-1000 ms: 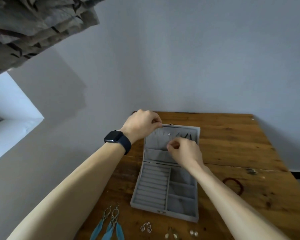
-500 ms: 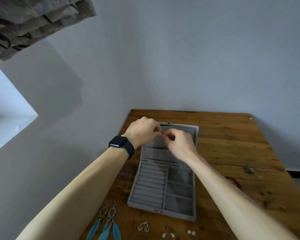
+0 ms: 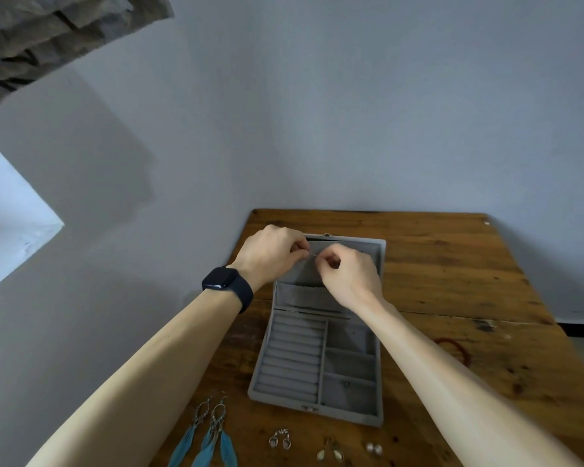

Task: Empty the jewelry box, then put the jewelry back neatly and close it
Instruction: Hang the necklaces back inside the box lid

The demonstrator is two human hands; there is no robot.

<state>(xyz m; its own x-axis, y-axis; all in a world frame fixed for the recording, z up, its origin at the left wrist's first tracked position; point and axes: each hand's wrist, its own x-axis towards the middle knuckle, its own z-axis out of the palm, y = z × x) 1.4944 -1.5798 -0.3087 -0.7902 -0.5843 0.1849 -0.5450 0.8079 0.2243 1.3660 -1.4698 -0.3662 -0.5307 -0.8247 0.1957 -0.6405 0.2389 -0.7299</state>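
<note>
The jewelry box (image 3: 259, 377) lay open on the wooden worktop (image 3: 452, 264), its grey base towards the person and its lid (image 3: 375, 251) folded back on the far side. The left part of the base held rows of ring rolls. The right part was split into three compartments, with one tiny piece (image 3: 347, 384) in the nearest and another speck (image 3: 353, 332) in the farthest; both were too small to identify. A fabric pocket (image 3: 297, 296) ran along the lower edge of the lid.

Both hands were over the lid's upper left corner, almost touching. The left grip (image 3: 270, 254) was curled, with its fingertips pinched together on a small silver piece (image 3: 312, 254). The right grip (image 3: 349, 274) was curled too, thumb and forefinger pinching the other end of the same piece. What the piece was could not be told. A dark watch (image 3: 226, 284) sat on the left wrist.

Along the near edge of the worktop, in front of the box, lay a pair of blue feather earrings (image 3: 213, 436), a pair of small silver earrings (image 3: 280, 440), a pair of pale drop earrings (image 3: 329, 452) and two pearl studs (image 3: 374, 448). A red bracelet (image 3: 454, 345) lay to the right of the box, partly hidden by the right forearm
</note>
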